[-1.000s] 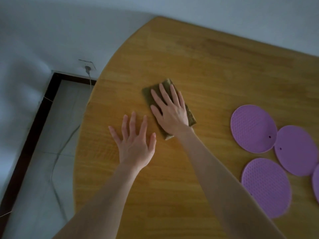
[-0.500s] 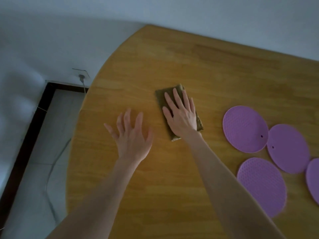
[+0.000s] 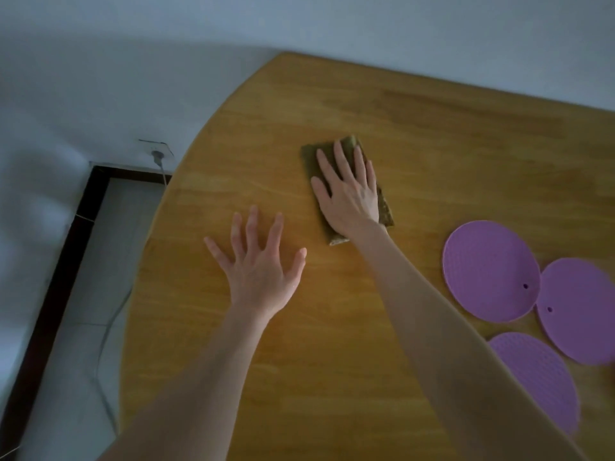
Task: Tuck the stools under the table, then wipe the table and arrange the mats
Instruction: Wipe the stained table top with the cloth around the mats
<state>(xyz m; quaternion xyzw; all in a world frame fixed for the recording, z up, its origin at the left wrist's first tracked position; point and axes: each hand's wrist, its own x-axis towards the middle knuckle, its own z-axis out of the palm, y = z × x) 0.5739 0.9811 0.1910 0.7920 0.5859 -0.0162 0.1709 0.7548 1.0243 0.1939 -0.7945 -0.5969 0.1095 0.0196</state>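
A folded olive-green cloth (image 3: 386,211) lies flat on the wooden table (image 3: 432,134). My right hand (image 3: 349,191) presses on it palm down, fingers spread along its length. My left hand (image 3: 259,264) rests flat on the bare wood to the left of the cloth, fingers apart, holding nothing. Three round purple mats lie at the right: one (image 3: 489,271) nearest the cloth, one (image 3: 579,311) beside it touching its edge, one (image 3: 539,377) nearer me, partly behind my right forearm. No stools are in view.
The table's curved left edge (image 3: 156,227) drops to a pale tiled floor (image 3: 76,327). A wall socket (image 3: 156,154) with a cable hangs on the white wall at the left, and a dark skirting strip runs along the floor.
My right hand has slid the cloth to the right, toward the mats. My left hand stays flat beside it, and the view has shifted slightly.
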